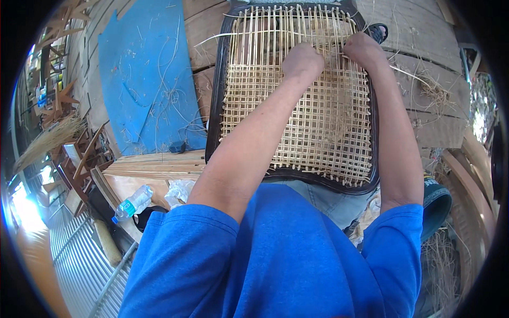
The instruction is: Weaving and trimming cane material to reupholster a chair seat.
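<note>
A chair seat frame [213, 114] of dark, glossy wood lies before me, strung with woven cane [302, 135]. Its near part is an open grid of crossed strands; toward the far edge mostly lengthwise strands show. My left hand [303, 61] is closed over the far middle of the weave, its fingertips hidden beneath it. Closed at the far right edge of the frame, my right hand [365, 50] pinches at a cane strand by the rim. A loose cane strand [208, 40] runs crosswise over the far part and sticks out past the left rim.
Left of the frame lies a blue sheet [146, 79] scattered with cane scraps. Nearer are wooden slats [154, 167], a plastic bottle [132, 203] and crumpled clear plastic [180, 191]. Fibre scraps [437, 95] lie on the planks at right, near a dark green container [437, 204].
</note>
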The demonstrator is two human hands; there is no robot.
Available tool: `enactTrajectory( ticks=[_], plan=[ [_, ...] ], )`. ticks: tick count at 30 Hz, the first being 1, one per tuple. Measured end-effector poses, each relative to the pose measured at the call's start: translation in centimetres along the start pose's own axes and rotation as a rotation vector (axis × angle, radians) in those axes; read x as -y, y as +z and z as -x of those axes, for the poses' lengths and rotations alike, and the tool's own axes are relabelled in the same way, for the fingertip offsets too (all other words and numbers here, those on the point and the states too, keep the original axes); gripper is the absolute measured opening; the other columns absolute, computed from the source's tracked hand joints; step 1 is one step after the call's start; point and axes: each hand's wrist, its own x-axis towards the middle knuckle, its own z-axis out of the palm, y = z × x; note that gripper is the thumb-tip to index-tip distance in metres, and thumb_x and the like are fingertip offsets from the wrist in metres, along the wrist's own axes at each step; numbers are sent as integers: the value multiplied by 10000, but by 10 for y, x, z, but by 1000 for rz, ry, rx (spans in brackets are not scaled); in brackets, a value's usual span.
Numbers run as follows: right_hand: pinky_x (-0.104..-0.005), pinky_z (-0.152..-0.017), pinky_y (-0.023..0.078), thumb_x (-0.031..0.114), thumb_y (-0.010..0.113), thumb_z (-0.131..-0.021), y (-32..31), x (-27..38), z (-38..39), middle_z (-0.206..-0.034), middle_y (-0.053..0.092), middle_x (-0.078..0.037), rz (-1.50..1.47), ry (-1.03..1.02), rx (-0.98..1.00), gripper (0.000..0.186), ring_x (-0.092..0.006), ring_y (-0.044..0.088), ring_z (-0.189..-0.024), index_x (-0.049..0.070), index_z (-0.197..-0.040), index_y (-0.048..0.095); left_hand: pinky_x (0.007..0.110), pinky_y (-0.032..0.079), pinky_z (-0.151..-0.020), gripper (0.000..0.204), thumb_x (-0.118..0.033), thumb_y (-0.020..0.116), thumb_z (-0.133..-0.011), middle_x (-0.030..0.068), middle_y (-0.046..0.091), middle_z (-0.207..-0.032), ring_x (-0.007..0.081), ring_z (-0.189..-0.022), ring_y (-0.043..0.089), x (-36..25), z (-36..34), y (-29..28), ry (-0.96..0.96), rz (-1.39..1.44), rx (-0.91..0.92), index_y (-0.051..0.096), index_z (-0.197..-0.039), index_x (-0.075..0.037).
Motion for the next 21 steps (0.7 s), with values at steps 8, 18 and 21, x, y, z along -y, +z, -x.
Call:
enactTrajectory(
  ticks=[8, 18, 21],
  plan=[
    [-431, -763, 452, 203, 471, -792, 10, 15, 6, -953, 616, -187, 144, 191, -103, 258, -325, 597, -899, 76, -947, 633, 378, 469, -796, 242, -136, 496, -795, 165, 620, -937, 284, -892, 598, 17, -6, -8, 397, -206, -213, 613, -983, -39],
    [-374, -684, 472, 176, 529, -704, -5, 8, 9, -774, 622, -190, -8, -16, 51, 237, -303, 616, -723, 20, -841, 644, 374, 500, -739, 231, -140, 565, -726, 155, 636, -939, 278, -882, 623, -9, -27, -16, 102, -100, -44, 651, -907, -26],
    [-388, -685, 479, 152, 498, -698, -8, 8, 9, -784, 627, -195, -11, -2, 100, 243, -317, 622, -721, 15, -834, 645, 363, 498, -743, 240, -147, 565, -727, 152, 635, -942, 275, -884, 622, -10, -14, -21, 125, -158, -11, 648, -918, -28]
  ],
)
